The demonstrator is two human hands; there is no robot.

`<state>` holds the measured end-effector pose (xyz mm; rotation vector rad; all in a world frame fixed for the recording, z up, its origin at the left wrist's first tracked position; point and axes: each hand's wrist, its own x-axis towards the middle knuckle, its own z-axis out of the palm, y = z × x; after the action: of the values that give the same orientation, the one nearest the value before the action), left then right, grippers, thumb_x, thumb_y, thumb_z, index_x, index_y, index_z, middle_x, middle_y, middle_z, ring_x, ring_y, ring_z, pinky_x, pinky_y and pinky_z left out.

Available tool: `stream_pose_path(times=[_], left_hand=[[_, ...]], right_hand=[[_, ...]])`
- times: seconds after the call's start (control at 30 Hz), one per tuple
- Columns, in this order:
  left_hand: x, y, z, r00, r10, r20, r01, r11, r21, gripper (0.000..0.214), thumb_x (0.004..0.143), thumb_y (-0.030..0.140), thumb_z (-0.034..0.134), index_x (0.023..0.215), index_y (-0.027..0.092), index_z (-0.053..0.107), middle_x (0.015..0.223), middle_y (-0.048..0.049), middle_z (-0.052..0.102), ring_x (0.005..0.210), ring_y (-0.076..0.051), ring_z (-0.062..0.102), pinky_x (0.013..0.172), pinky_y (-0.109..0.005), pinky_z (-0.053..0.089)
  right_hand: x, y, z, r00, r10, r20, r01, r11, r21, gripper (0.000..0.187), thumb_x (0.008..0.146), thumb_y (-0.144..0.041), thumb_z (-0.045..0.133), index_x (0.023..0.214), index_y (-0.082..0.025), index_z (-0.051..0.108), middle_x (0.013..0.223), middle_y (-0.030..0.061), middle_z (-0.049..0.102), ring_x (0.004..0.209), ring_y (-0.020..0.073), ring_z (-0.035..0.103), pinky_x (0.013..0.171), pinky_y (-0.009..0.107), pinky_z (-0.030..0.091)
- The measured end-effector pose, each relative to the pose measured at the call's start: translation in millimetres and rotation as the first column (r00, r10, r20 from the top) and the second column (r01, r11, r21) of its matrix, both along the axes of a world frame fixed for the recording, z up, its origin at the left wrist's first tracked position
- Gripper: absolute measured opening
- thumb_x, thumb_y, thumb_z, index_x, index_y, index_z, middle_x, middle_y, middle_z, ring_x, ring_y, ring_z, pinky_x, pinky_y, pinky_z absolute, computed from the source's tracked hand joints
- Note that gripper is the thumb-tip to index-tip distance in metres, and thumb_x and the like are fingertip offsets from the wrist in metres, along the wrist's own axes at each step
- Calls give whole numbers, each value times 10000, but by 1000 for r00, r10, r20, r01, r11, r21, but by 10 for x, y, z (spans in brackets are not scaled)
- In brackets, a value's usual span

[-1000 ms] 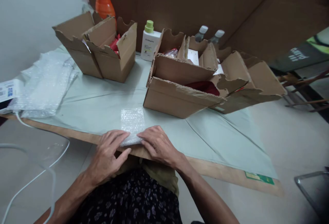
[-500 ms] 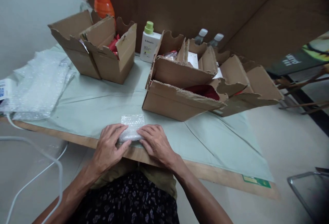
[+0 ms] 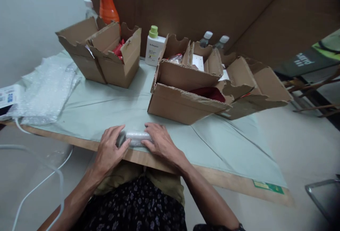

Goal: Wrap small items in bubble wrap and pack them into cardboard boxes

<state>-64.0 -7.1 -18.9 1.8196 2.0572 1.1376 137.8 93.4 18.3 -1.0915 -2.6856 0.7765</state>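
Clasping a small bubble-wrap roll [image 3: 136, 137] that lies at the table's [image 3: 101, 107] near edge, the left hand [image 3: 110, 148] and right hand [image 3: 159, 142] each hold one end in a light grip; slack fingers could let it spring open, or a nudge could push it off the edge.

This is a small parcel-packing station set up on a makeshift table [image 3: 228, 174], a plain board under a pale green sheet. Open cardboard boxes [image 3: 183, 100] with goods inside stand just beyond the right hand [image 3: 160, 144]. More open boxes [image 3: 106, 59] stand farther off beyond the left hand [image 3: 110, 148]. Well to the left of that hand lies a pile of bubble wrap [image 3: 45, 93] beside a printed label [image 3: 7, 96]. Bottles [image 3: 153, 48] stand behind the boxes, against big cardboard sheets [image 3: 212, 4]. Both hands rest on a small roll of bubble wrap [image 3: 136, 137].
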Motion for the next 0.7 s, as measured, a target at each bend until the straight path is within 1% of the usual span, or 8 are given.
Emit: stream_pose_path(times=[0.1, 0.17, 0.3, 0.37, 0.43, 0.57, 0.63, 0.7], left_hand=[[36, -115, 31, 966, 32, 257, -12, 997, -77, 628, 872, 399, 682, 1439, 197, 504, 1328, -145, 648, 1167, -282, 641, 1018, -462, 523], [90, -145, 60, 893, 13, 450, 58, 988, -144, 757, 848, 405, 710, 1518, 225, 409, 1395, -138, 620, 1203, -268, 638, 1034, -438, 523], [236, -91, 155, 719, -59, 693, 242, 956, -169, 727, 896, 359, 645, 1553, 223, 364, 1177, -85, 714, 977, -182, 715, 861, -297, 588], [321, -43, 199, 721, -101, 686, 281, 947, -157, 667, 905, 312, 625, 1530, 206, 416, 1056, -60, 734, 868, -155, 722, 797, -254, 592], [415, 1, 233, 784, -153, 601, 278, 953, -120, 602, 892, 277, 631, 1476, 205, 506, 1089, -68, 744, 914, -166, 734, 825, -247, 593], [597, 96, 355, 888, -325, 325, 320, 945, 71, 485, 880, 204, 632, 1360, 274, 629, 1211, -50, 746, 1047, -186, 736, 918, -244, 579], [649, 187, 494, 863, -450, 230, 423, 892, 159, 538, 892, 160, 606, 1407, 314, 580, 1191, -29, 746, 1026, -163, 735, 906, -225, 579], [661, 341, 682, 830, -532, 168, 495, 841, 220, 622, 904, 172, 602, 1496, 312, 476, 1242, -47, 713, 1098, -177, 706, 942, -257, 578]], right_hand=[[88, -120, 15, 966, -140, -219, 113, 985, -132, 216, 876, -194, 697, 1081, -196, 627, 1131, 62, 719, 1040, 224, 636, 957, 378, 449], [163, -235, 45, 911, -237, -337, 163, 959, -234, 246, 860, -189, 689, 1090, -217, 608, 1092, 35, 710, 950, 193, 636, 878, 329, 469], [352, -398, 127, 889, -267, -373, 106, 911, -399, 417, 812, -256, 755, 1199, -238, 601, 1118, 32, 687, 963, 192, 623, 866, 316, 480], [479, -411, 157, 868, -292, -401, 86, 885, -458, 662, 774, -316, 814, 1367, -236, 530, 1220, 63, 663, 1046, 208, 612, 938, 344, 477], [611, -388, 189, 835, -327, -442, 87, 872, -482, 771, 766, -358, 830, 1441, -224, 482, 1236, 79, 656, 1061, 209, 607, 966, 357, 476], [806, -309, 348, 832, -274, -483, 67, 913, -402, 349, 802, -348, 788, 1096, -209, 660, 1002, 32, 669, 912, 182, 602, 856, 321, 493], [886, -265, 504, 826, -224, -517, 46, 941, -335, 195, 816, -295, 765, 939, -207, 641, 946, 17, 651, 865, 167, 598, 802, 294, 492], [997, -203, 705, 819, -195, -540, 61, 965, -255, 135, 842, -231, 735, 919, -213, 625, 949, 17, 656, 862, 160, 617, 770, 273, 501]])
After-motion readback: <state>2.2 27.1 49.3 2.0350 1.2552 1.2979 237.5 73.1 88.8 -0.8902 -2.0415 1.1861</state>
